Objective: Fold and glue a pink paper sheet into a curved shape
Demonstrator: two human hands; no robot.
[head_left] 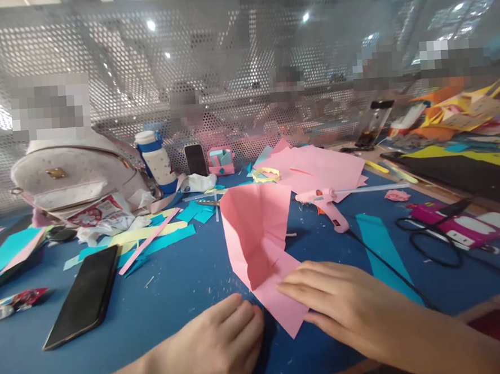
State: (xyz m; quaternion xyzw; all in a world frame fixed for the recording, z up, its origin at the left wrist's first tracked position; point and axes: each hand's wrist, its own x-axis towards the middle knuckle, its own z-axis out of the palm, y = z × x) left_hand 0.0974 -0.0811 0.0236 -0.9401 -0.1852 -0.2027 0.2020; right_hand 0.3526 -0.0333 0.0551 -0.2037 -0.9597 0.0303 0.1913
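Observation:
A folded sheet of pink paper (258, 226) stands partly upright on the blue table, its creased walls raised and one flap lying flat toward me. My right hand (341, 300) has its fingers over that flap and the thumb at its edge, holding it down. Just left of the flap, my left hand (219, 347) rests on the table with its fingers curled in. What those fingers hold, if anything, is hidden. Beyond my right hand lies a pink glue gun (329, 204) with a clear glue stick in its back and a black cord.
A black phone (85, 296) and paper scraps (160, 235) lie left. Behind stand a white backpack (75, 175), a bottle (157, 161) and a perforated screen (225, 53), with people beyond. Pink sheets (316, 169), a blue strip (385, 252) and a magenta power strip (455, 225) are right.

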